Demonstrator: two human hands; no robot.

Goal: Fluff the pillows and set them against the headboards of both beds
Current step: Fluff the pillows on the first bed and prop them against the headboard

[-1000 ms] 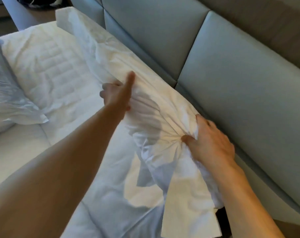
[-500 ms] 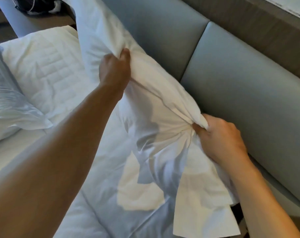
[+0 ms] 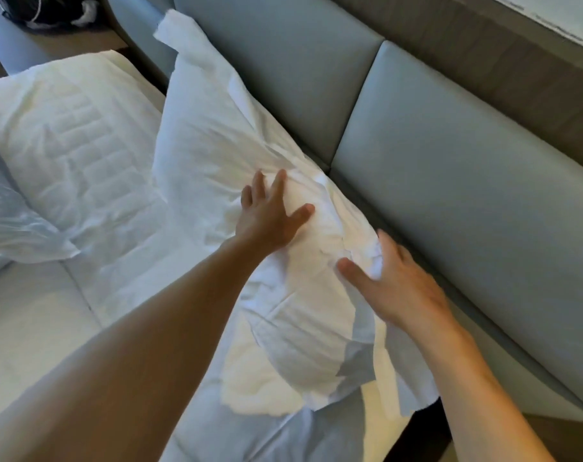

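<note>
A white pillow (image 3: 216, 135) lies lengthwise along the grey padded headboard (image 3: 450, 161), its long edge touching the panels. My left hand (image 3: 270, 215) rests flat on the pillow's middle with fingers spread. My right hand (image 3: 397, 281) lies open on the pillow's near end, fingers apart, close to the headboard. Neither hand grips the fabric. The pillowcase is wrinkled between my hands.
A quilted white mattress cover (image 3: 70, 138) spreads to the left. A second crumpled pillow (image 3: 13, 221) lies at the left edge. A bedside surface with a dark object (image 3: 46, 11) sits at the top left. A wooden wall strip (image 3: 483, 55) runs above the headboard.
Both hands had the pillow bunched in their grip and lifted. Now the pillow lies down against the headboard and both hands have let go, pressing flat on it.
</note>
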